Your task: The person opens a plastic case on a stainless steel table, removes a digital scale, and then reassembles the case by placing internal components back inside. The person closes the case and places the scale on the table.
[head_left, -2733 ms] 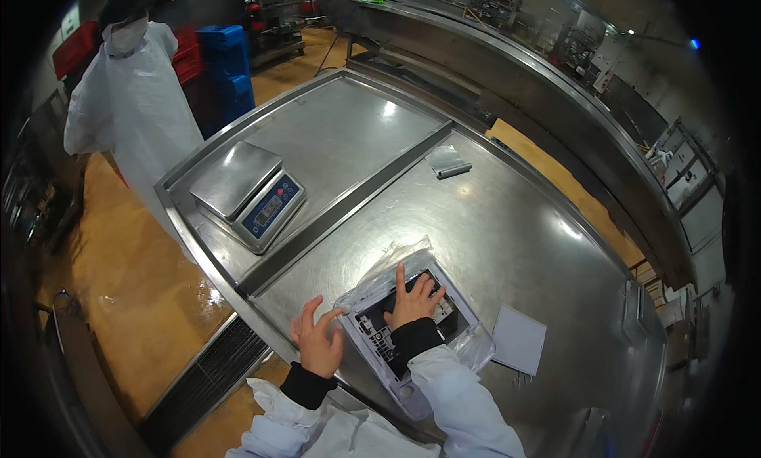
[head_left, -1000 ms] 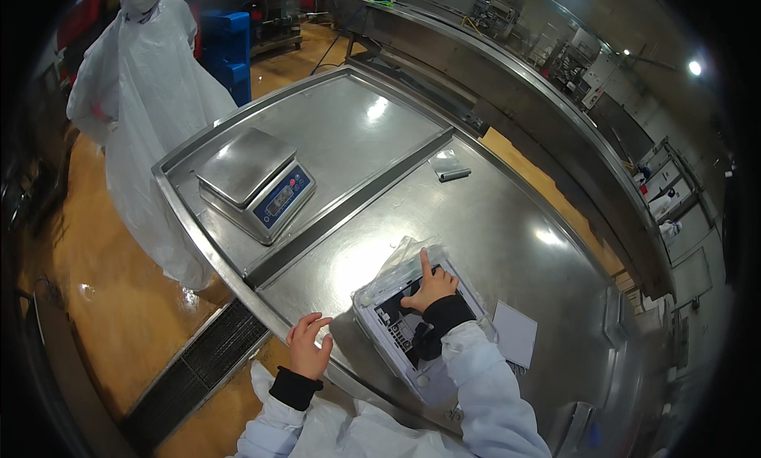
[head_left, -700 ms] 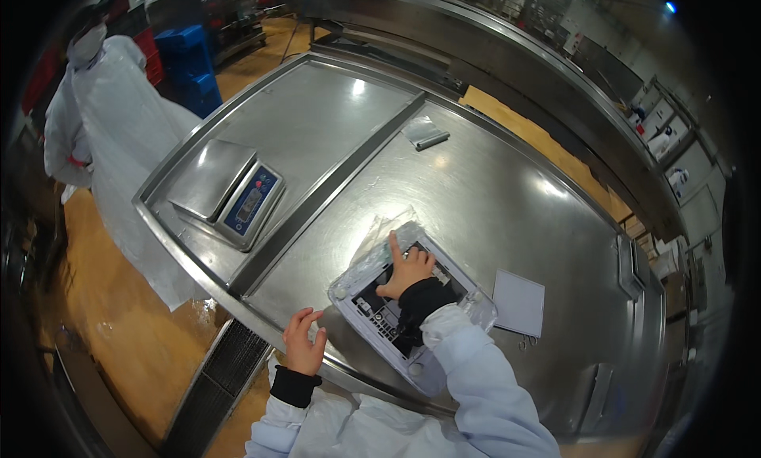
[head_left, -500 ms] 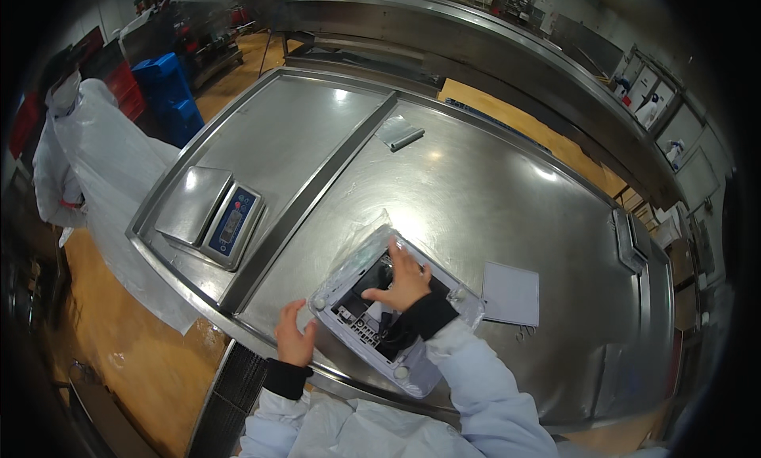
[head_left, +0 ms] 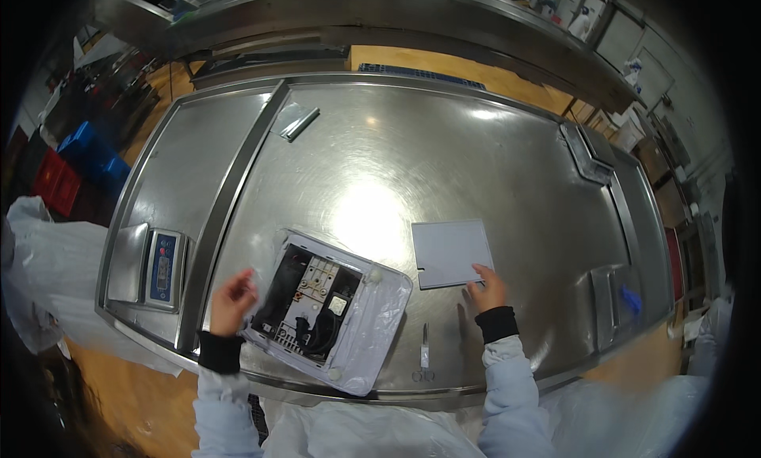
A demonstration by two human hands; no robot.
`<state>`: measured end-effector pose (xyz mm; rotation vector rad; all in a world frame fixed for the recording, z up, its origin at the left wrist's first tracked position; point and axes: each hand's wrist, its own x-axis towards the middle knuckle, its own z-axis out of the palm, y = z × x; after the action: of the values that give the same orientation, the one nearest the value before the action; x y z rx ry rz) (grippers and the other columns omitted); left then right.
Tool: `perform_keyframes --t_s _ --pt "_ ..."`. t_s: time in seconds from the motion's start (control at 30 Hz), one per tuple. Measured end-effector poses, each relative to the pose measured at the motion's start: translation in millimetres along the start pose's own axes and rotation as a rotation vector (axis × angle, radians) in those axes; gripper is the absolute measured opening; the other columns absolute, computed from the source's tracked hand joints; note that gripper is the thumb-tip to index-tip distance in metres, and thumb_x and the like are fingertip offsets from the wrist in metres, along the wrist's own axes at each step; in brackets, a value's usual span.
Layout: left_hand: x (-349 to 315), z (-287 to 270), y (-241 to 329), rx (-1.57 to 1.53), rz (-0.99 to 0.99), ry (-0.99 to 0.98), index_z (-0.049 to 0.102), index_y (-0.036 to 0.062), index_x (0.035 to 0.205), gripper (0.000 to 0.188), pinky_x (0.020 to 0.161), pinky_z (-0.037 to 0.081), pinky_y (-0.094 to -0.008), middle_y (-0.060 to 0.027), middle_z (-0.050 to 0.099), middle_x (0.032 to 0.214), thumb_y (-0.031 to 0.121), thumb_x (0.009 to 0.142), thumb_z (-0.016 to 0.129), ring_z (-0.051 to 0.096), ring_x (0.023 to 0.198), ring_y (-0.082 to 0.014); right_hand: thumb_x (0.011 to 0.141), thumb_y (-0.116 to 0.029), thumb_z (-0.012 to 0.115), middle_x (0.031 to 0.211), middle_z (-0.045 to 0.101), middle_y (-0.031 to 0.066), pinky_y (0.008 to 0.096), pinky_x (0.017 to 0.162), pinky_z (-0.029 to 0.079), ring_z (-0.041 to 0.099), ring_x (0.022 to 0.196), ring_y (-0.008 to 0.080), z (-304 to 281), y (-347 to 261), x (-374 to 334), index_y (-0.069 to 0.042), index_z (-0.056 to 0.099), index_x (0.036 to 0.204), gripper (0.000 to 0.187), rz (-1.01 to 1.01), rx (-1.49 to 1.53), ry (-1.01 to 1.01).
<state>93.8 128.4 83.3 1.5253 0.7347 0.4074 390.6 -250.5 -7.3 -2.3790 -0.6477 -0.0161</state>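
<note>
An upturned bench scale lies at the table's near side, clear plastic around its pale housing. Its underside is uncovered, showing dark compartments, pale inner parts and a coiled black cable. My left hand hovers at the scale's left edge, fingers loosely curled and apart, with nothing seen in them. A flat pale square cover panel is to the right of the scale; my right hand grips its near right corner between thumb and fingers. Scissors lie between the scale and my right forearm.
A second scale with a blue keypad stands beyond the raised divider on the left. A foil-like roll lies far left. Metal blocks sit along the right side, with a blue item nearer. A person in white stands left.
My right hand has left the scale's inside and taken hold of the cover panel, which no longer overlaps the scissors. My left hand stays near the scale. The view has turned right.
</note>
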Motion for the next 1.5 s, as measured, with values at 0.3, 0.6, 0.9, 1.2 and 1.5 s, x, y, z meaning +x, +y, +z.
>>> perform_keyframes --t_s 0.3,0.6,0.9,1.2,1.5 --pt "-83 85 27 0.464 0.151 -0.234 0.056 0.0073 0.108 0.037 0.079 0.041 -0.0316 -0.0106 0.053 0.096 -0.002 0.072 0.055 0.054 0.087 -0.0225 0.068 -0.016 0.061 0.088 0.055 0.0029 0.0375 0.08 0.035 0.049 0.088 0.0222 66 -6 6 -0.015 0.058 0.09 0.022 -0.602 -0.373 -0.209" --pt "-43 98 5 1.022 0.466 0.274 0.057 0.0086 0.1 0.028 0.08 0.04 -0.0368 -0.0121 0.052 0.098 0.012 0.072 0.059 0.051 0.092 -0.0282 0.068 -0.009 0.058 0.085 0.056 0.004 0.0363 0.078 0.034 0.051 0.083 0.0216 42 -70 18 -0.012 0.057 0.088 0.02 -0.435 -0.086 0.009" --pt "50 -81 -37 0.457 -0.161 0.646 0.057 0.0066 0.079 0.017 0.049 0.043 -0.0316 -0.0064 0.055 0.061 0.014 0.083 0.042 0.052 0.052 -0.0159 0.067 -0.006 0.058 0.089 0.057 0.0059 0.0352 0.078 0.036 0.052 0.086 0.0238 7 -99 -10 -0.009 0.058 0.086 0.019 -0.46 0.081 -0.043" --pt "28 -121 -71 0.236 0.364 0.907 0.045 -0.0013 0.114 0.039 0.088 0.037 -0.0314 -0.0137 0.049 0.111 -0.006 0.075 0.042 0.049 0.102 -0.0244 0.066 -0.004 0.059 0.093 0.056 0.0121 0.0372 0.077 0.04 0.052 0.09 0.0295 -2 -119 -2 -0.005 0.056 0.094 0.028 -0.313 0.12 -0.082" --pt "67 -36 -35 0.647 -0.012 -0.115 0.051 0.0004 0.104 0.039 0.072 0.043 -0.0362 -0.0161 0.058 0.08 0.028 0.077 0.059 0.056 0.081 -0.0302 0.073 -0.031 0.063 0.096 0.057 0.0128 0.0376 0.077 0.044 0.055 0.089 0.0292 171 -274 81 -0.008 0.053 0.106 0.042 -0.419 0.157 -0.429"
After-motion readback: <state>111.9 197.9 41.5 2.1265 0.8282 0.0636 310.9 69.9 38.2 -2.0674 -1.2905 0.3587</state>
